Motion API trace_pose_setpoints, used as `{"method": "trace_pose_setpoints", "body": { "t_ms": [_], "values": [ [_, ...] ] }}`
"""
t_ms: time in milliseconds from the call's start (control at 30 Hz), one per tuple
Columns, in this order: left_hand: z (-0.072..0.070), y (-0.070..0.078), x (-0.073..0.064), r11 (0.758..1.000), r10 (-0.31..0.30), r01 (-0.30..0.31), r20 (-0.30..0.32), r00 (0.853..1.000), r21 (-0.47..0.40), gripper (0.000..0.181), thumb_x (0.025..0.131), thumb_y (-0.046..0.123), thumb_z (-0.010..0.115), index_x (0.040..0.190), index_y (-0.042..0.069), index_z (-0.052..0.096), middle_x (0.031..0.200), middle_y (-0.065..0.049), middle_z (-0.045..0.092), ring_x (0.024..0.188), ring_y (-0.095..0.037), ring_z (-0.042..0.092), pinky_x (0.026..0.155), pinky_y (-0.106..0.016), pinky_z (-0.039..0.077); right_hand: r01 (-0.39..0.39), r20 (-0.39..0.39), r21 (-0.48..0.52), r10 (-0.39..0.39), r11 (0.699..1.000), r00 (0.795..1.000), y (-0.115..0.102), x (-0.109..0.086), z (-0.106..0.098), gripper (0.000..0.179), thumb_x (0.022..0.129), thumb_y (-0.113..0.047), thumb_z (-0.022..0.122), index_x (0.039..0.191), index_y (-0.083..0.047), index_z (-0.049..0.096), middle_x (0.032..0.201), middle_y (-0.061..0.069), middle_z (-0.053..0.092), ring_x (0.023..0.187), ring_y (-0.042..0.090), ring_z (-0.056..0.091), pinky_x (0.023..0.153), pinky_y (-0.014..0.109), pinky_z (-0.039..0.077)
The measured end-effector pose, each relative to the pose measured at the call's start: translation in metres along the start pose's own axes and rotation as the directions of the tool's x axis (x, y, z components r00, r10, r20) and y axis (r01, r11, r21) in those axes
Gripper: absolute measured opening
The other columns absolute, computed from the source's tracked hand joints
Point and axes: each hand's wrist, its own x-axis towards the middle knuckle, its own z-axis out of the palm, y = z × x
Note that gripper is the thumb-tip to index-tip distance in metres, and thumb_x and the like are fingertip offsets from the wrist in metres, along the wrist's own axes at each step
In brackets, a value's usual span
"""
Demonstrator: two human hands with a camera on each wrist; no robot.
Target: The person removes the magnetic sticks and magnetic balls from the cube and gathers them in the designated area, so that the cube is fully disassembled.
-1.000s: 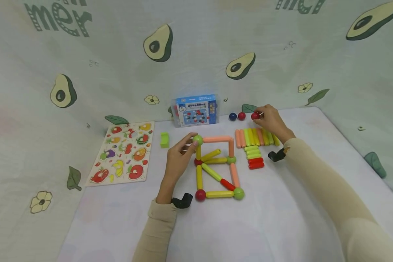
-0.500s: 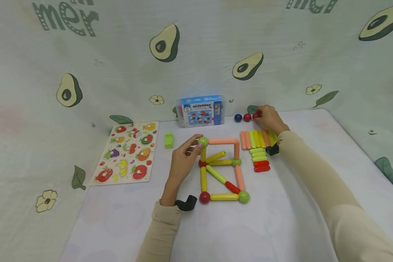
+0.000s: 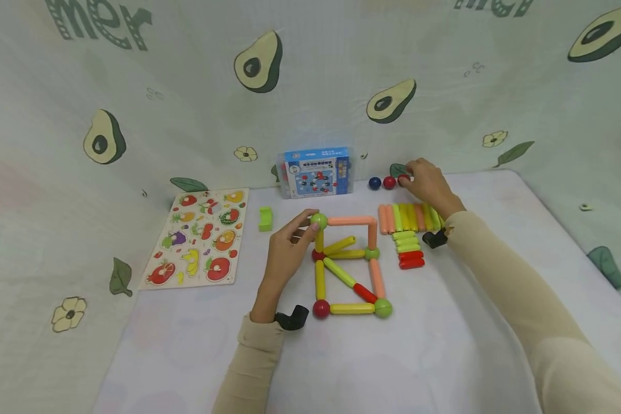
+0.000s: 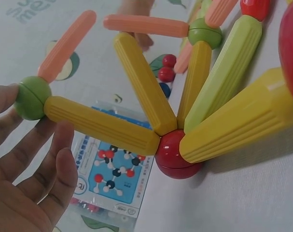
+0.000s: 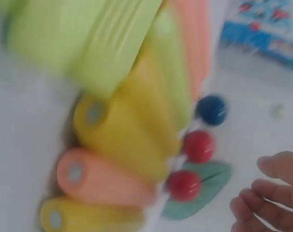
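My left hand [image 3: 284, 250] pinches a green ball [image 4: 33, 98] at the upper left corner of a frame of rods and balls. From that ball a yellow rod [image 4: 103, 123] runs down to a red ball [image 4: 177, 153], and a pink rod [image 3: 351, 221] goes right. Another yellow rod [image 4: 145, 82] slants up from the red ball with its far end free. At the back right, my right hand [image 3: 429, 184] hovers beside a loose red ball [image 5: 184, 185]. In the right wrist view its fingers are apart from that ball and hold nothing.
A second red ball [image 3: 389, 182] and a blue ball [image 3: 375, 183] line up beside the loose one. In front lie rows of rods [image 3: 406, 218] and short pieces [image 3: 407, 247]. A boxed set [image 3: 317, 172], green block [image 3: 265, 219] and fruit puzzle board [image 3: 199, 238] stand further left.
My right hand has moved the red ball left, beside the other two, then let go and drawn slightly away. The left hand stays on the green ball.
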Motion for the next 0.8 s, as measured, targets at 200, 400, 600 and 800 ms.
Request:
{"method": "trace_pose_setpoints", "body": {
  "t_ms": [200, 400, 600, 800],
  "values": [
    [-0.001, 0.0, 0.0, 1.0, 0.003, -0.003, -0.01, 1.0, -0.007, 0.038, 0.098, 0.05, 0.058, 0.132, 0.034, 0.065, 0.117, 0.003, 0.071, 0.085, -0.01, 0.066, 0.08, -0.031, 0.056, 0.266, -0.094, 0.167, -0.253, 0.949, 0.963, -0.037, -0.054, -0.006, 0.028, 0.099, -0.019, 0.065, 0.12, -0.001, 0.066, 0.11, 0.014, 0.065, 0.103, 0.031, 0.058, 0.092, 0.051, 0.05],
    [-0.002, 0.0, 0.0, 0.999, -0.002, 0.002, -0.011, 1.0, -0.032, 0.039, 0.098, 0.049, 0.059, 0.133, 0.032, 0.065, 0.117, 0.002, 0.071, 0.086, -0.011, 0.068, 0.08, -0.032, 0.057, 0.453, -0.06, 0.274, -0.456, 0.848, 0.888, -0.073, -0.096, 0.0, 0.031, 0.095, -0.022, 0.071, 0.123, -0.009, 0.068, 0.11, 0.005, 0.07, 0.102, 0.022, 0.063, 0.09, 0.051, 0.052],
    [-0.003, -0.001, 0.0, 0.999, -0.002, 0.002, -0.011, 1.0, -0.038, 0.037, 0.099, 0.048, 0.059, 0.132, 0.033, 0.065, 0.115, 0.003, 0.071, 0.085, -0.013, 0.068, 0.078, -0.032, 0.056, 0.484, -0.051, 0.329, -0.497, 0.811, 0.866, -0.085, -0.111, 0.009, 0.033, 0.093, -0.022, 0.074, 0.122, -0.008, 0.069, 0.108, 0.001, 0.071, 0.102, 0.019, 0.063, 0.093, 0.05, 0.052],
    [-0.002, 0.001, -0.001, 0.999, -0.016, 0.015, -0.006, 1.0, -0.047, 0.037, 0.098, 0.048, 0.059, 0.132, 0.033, 0.065, 0.114, 0.003, 0.071, 0.085, -0.013, 0.068, 0.076, -0.032, 0.056, 0.592, -0.204, 0.241, -0.557, 0.769, 0.806, -0.089, -0.119, 0.015, 0.03, 0.085, -0.007, 0.08, 0.114, -0.009, 0.074, 0.101, -0.001, 0.071, 0.098, 0.017, 0.062, 0.086, 0.041, 0.053]
  ]
}}
